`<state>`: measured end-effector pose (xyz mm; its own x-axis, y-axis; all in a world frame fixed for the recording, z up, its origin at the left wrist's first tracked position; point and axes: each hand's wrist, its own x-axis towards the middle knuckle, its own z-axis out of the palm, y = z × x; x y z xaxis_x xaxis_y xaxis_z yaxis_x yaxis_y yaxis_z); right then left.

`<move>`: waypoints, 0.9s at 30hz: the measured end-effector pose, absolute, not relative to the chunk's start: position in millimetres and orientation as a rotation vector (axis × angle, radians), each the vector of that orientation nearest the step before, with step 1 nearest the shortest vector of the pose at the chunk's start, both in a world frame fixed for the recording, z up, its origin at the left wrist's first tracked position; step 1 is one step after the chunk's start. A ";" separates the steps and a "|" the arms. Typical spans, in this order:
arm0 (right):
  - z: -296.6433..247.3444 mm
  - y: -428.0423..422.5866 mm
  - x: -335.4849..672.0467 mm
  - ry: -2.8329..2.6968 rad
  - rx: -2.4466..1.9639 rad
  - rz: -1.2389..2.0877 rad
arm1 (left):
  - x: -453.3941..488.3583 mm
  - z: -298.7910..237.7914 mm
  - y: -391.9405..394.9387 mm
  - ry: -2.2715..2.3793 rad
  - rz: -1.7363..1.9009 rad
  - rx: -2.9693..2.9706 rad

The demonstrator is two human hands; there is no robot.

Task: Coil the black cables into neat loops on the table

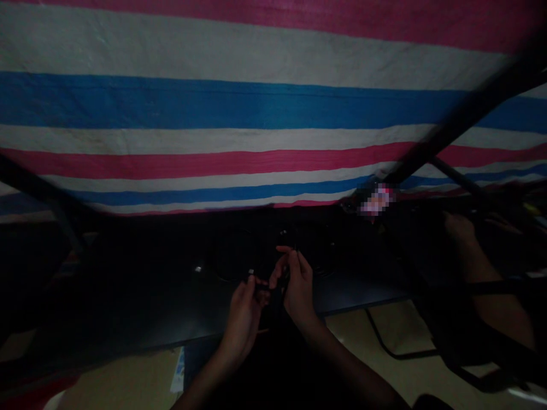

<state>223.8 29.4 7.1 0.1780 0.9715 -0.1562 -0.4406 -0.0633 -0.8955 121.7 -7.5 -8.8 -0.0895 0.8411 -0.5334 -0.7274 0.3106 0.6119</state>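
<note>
The light is dim and small details are hard to read. My left hand [245, 304] is closed in a pinch, with the small shiny metal tip of a black cable [251, 271] poking up above its thumb. Close beside it, my right hand [299, 285] pinches a thin dark part that looks like cable, though its end is hard to make out. Dark coiled cable [327, 267] lies on the black tabletop [171, 307] just beyond my right hand. Left of my hands, a small shiny plug [198, 269] rests on the table.
A striped plastic sheet [213, 108] hangs behind the table. Dark frame bars [461, 119] slant at both sides. A blurred, bright patterned item [376, 200] is at the back right. Another person's arm [482, 267] reaches in at the right, near a dark metal frame [401, 357].
</note>
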 end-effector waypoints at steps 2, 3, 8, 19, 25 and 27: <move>7.8 31.9 224.7 -0.626 -0.989 1.375 | 118.7 -12.0 -8.8 1.027 1.282 0.149; 8.6 32.7 225.0 -0.601 -0.953 1.408 | 116.7 -13.2 -8.8 1.031 1.270 0.155; 17.8 34.7 234.6 -0.565 -0.851 1.615 | 91.7 -10.9 6.2 1.071 1.301 0.121; 25.6 38.6 291.8 -0.891 -0.876 2.192 | 15.6 13.2 39.5 1.075 0.921 0.593; 30.6 44.2 299.9 -1.273 -0.995 2.416 | 38.3 14.3 38.9 1.260 0.688 1.071; 30.4 47.8 294.6 -1.428 -1.066 2.450 | 54.3 21.7 39.5 1.207 0.626 1.374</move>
